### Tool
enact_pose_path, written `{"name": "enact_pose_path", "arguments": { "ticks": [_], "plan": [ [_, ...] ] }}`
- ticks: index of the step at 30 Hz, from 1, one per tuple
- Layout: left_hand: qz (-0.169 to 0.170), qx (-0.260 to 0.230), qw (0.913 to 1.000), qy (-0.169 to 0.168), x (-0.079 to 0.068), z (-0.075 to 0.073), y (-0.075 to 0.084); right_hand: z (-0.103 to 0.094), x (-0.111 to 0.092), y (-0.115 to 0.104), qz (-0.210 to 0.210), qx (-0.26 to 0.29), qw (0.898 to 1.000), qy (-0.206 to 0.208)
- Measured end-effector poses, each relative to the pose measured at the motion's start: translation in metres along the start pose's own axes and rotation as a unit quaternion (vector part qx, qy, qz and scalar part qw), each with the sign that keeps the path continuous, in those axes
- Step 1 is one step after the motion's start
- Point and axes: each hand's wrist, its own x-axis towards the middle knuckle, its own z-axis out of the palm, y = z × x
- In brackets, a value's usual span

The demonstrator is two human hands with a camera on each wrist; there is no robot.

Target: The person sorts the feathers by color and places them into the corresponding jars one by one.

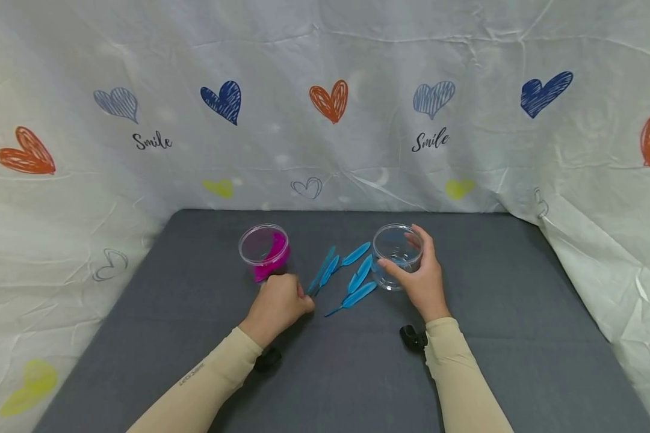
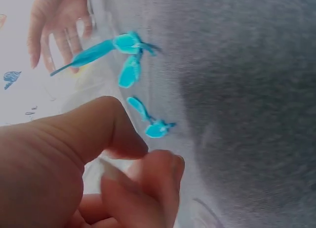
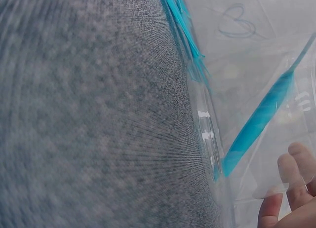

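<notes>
My right hand (image 1: 425,279) grips a clear round plastic container (image 1: 398,231) at its side, thumb in front and fingers behind. In the right wrist view a blue feather (image 3: 259,119) slants up across the clear plastic. Several blue feathers (image 1: 361,273) lie between the two hands on the grey cloth. Curled tight, my left hand (image 1: 278,307) hovers by the left feathers (image 1: 327,269); nothing shows between its thumb and fingertips in the left wrist view. Just beyond it stands another clear container (image 1: 245,246) with bright pink pieces (image 1: 273,255) inside, its lower part partly hidden by the hand.
A dark grey cloth (image 1: 336,373) covers the table. White curtains (image 1: 281,54) printed with hearts and "Smile" hang behind the far edge and at both sides. Black bands (image 1: 413,338) sit on the wrists, below cream sleeves (image 1: 463,373).
</notes>
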Motion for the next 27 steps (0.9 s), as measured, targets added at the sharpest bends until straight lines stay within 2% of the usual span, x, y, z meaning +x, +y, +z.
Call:
{"name": "enact_pose_path", "arguments": {
  "ticks": [5, 9, 14, 20, 23, 27],
  "plan": [
    [0.0, -0.024, 0.9997, -0.003, 0.0, -0.006, 0.008, 0.0, 0.0, 0.002, 0.004, -0.003, 1.0, -0.001],
    [0.022, -0.033, 0.9992, 0.004, 0.0, -0.012, 0.014, -0.001, 0.0, 0.003, 0.006, -0.004, 1.0, -0.003],
    [0.073, -0.031, 0.9965, 0.026, 0.005, -0.028, 0.022, -0.001, 0.002, 0.003, 0.006, -0.005, 1.0, -0.001],
    [0.145, -0.011, 0.9872, 0.066, 0.019, -0.057, 0.038, -0.001, 0.003, 0.003, 0.006, -0.01, 1.0, -0.006],
    [0.172, -0.003, 0.9829, 0.067, 0.029, -0.07, 0.05, 0.0, 0.003, 0.003, 0.006, -0.011, 1.0, -0.006],
    [0.19, 0.0, 0.9807, 0.047, 0.042, -0.079, 0.068, -0.001, 0.002, 0.002, 0.005, -0.01, 1.0, 0.0]
  ]
}}
